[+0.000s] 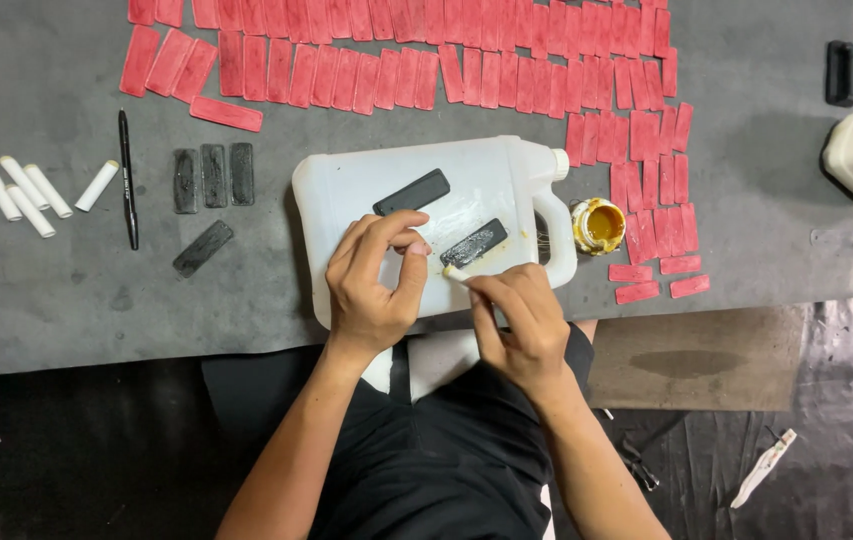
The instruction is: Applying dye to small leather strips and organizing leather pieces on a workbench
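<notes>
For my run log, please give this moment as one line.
left hand: steadies black strip | right hand: holds small white applicator at strip | support: white jug lying flat | nearby: open yellow paste pot

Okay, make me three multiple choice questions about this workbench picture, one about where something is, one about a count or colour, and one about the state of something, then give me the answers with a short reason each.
1. Where does the open tin of yellow paste stand?
A. Beside the handle of the white jug
B. Among the white tubes
C. On the floor

2. How many black strips lie on the jug?
A. One
B. Two
C. Four

3. What is the right hand doing?
A. Resting flat and empty
B. Gripping the black pen
C. Pinching a small white stick against a black strip

Answers:
1 A: the tin sits on the grey mat right next to the jug's handle.
2 B: one black strip lies near the jug's middle, and a second strip lies by the left hand.
3 C: its fingers hold a white stick whose tip meets the second strip's end.
</notes>
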